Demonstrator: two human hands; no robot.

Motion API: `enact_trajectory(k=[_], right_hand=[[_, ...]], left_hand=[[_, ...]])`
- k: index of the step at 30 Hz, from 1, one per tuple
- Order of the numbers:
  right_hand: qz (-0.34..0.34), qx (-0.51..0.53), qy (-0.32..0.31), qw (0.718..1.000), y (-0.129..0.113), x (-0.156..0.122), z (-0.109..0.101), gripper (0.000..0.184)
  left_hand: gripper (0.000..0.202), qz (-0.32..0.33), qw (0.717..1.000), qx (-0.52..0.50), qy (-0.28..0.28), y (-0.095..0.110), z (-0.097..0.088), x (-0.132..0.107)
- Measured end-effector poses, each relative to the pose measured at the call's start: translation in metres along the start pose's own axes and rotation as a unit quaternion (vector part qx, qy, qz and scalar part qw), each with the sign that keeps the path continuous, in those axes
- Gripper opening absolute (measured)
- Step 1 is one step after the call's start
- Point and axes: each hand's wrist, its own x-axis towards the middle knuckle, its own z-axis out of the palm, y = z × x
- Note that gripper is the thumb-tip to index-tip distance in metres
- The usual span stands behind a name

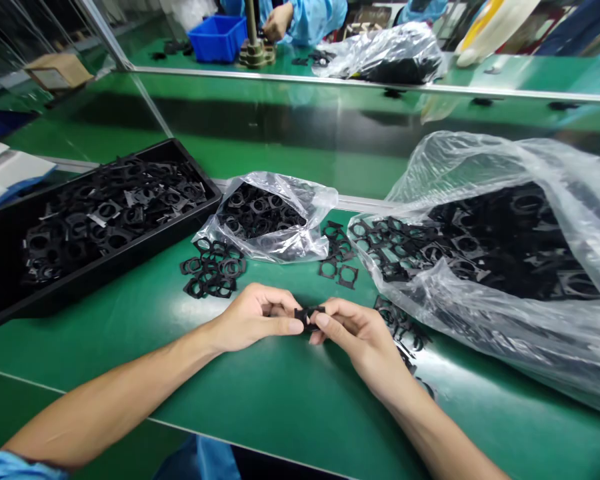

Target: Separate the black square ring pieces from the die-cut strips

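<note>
Both my hands meet over the green table [280,400] and pinch one small black plastic frame part [309,315] between them. My left hand [253,319] grips its left end with thumb and curled fingers. My right hand [355,330] grips its right end the same way. Loose black frame parts [213,270] lie in a pile just beyond my left hand, and a few more [339,267] lie beyond my right hand.
A black tray [10,233] full of the same parts stands at the left. A small clear bag [275,220] of parts lies in the middle, a large clear bag [505,267] at the right. Across a metal rail, a person in blue works by a blue bin [217,39].
</note>
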Motion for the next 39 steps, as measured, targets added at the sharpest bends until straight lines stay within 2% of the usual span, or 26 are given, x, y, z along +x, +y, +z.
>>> enact_trajectory(k=[3, 8, 10, 14, 17, 20, 25, 32, 39], right_hand=[[0.008, 0.026, -0.007, 1.000, -0.002, -0.002, 0.002, 0.029], [0.027, 0.046, -0.040, 0.998, -0.003, -0.005, 0.004, 0.032], [0.021, 0.041, -0.028, 0.999, -0.002, -0.005, 0.003, 0.032], [-0.026, -0.011, 0.012, 1.000, 0.001, -0.002, 0.002, 0.034], [-0.048, -0.051, 0.025, 0.997, 0.002, 0.000, 0.003, 0.036], [-0.039, -0.065, 0.032, 0.997, 0.002, 0.000, 0.004, 0.035], [-0.009, -0.047, 0.019, 0.999, 0.000, 0.000, 0.003, 0.034], [0.004, -0.017, 0.056, 0.998, 0.002, 0.000, 0.004, 0.030], [-0.001, -0.013, 0.068, 0.998, 0.005, -0.002, 0.002, 0.034]], left_hand=[[0.035, -0.003, 0.999, -0.051, 0.006, -0.001, 0.001, 0.000], [0.041, -0.035, 0.982, -0.167, -0.084, 0.000, 0.006, -0.001], [0.038, -0.037, 0.981, -0.177, -0.075, -0.001, 0.008, -0.001], [0.033, -0.025, 0.989, -0.144, 0.000, -0.003, 0.012, 0.001], [0.032, -0.012, 0.995, -0.096, 0.025, -0.004, 0.011, 0.001], [0.029, -0.004, 0.999, -0.042, 0.033, -0.002, 0.009, -0.001], [0.023, -0.006, 1.000, 0.014, 0.002, 0.000, 0.007, -0.003], [0.022, 0.020, 0.994, 0.015, 0.103, 0.000, 0.011, -0.002], [0.026, 0.028, 0.997, 0.041, 0.061, 0.002, 0.013, -0.004]])
